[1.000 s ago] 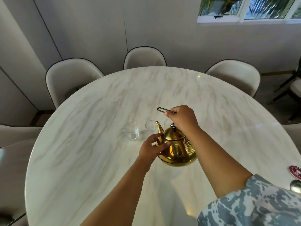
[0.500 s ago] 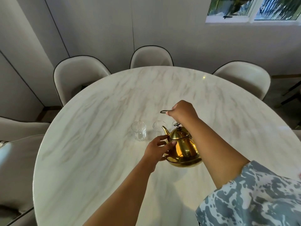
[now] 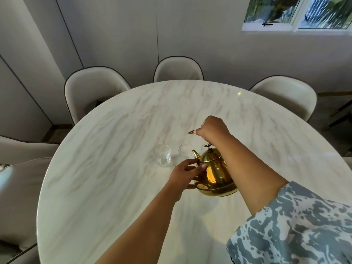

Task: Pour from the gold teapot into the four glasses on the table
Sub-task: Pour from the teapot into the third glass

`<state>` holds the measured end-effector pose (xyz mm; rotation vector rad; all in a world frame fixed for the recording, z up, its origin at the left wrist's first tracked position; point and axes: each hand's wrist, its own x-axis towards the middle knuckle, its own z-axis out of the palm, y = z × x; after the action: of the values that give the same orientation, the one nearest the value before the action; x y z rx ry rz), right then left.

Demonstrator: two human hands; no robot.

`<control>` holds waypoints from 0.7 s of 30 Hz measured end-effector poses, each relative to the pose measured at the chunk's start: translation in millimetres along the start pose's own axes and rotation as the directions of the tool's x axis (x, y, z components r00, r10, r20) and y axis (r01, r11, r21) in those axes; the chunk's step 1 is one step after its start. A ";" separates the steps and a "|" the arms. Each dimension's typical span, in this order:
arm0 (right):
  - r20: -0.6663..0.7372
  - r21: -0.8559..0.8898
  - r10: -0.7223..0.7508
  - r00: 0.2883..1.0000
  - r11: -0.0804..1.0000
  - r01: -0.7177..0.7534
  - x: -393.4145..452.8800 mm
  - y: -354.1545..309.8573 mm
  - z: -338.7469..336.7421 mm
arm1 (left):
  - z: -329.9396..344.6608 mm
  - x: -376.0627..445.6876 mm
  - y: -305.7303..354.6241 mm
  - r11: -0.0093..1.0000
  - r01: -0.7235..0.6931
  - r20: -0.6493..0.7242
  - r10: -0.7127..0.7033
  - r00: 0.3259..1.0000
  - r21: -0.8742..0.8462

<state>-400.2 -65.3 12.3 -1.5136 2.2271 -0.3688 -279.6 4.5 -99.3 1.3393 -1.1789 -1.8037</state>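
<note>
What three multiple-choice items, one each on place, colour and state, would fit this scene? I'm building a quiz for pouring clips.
1. Where is the left hand?
A. On the teapot's side
B. On a glass
C. Flat on the table

2. What colour is the teapot?
A. Silver
B. Gold
C. Black

3. How does the right hand stand?
A. Open above a chair
B. Resting on the table
C. Shut on the handle

Key: 1 A, fingers lie against its body; 2 B, shiny gold metal; 3 C, fist closed around the raised wire handle.
</note>
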 end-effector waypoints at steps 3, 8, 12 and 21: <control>0.008 -0.024 -0.003 1.000 1.000 0.004 1.4 -4.0 -3.5 | 1.2 -0.6 3.5 1.000 -0.002 -0.003 0.002 1.000 -0.004; 0.003 -0.076 0.008 1.000 0.997 -0.008 2.9 -8.6 -6.5 | 2.7 -2.7 6.4 1.000 -0.010 -0.017 0.010 1.000 -0.009; 0.011 -0.084 0.003 1.000 0.996 -0.002 2.9 -8.3 -7.7 | 3.2 -3.7 7.1 1.000 -0.013 -0.019 0.013 1.000 -0.014; 0.000 -0.108 -0.010 1.000 0.994 0.010 2.6 -9.5 -8.2 | 4.1 -5.0 9.0 1.000 -0.017 -0.024 0.017 1.000 -0.012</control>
<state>-397.2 -71.3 23.1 -1.5801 2.2727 -0.2556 -282.3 6.1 -88.6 1.3363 -1.1609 -1.7758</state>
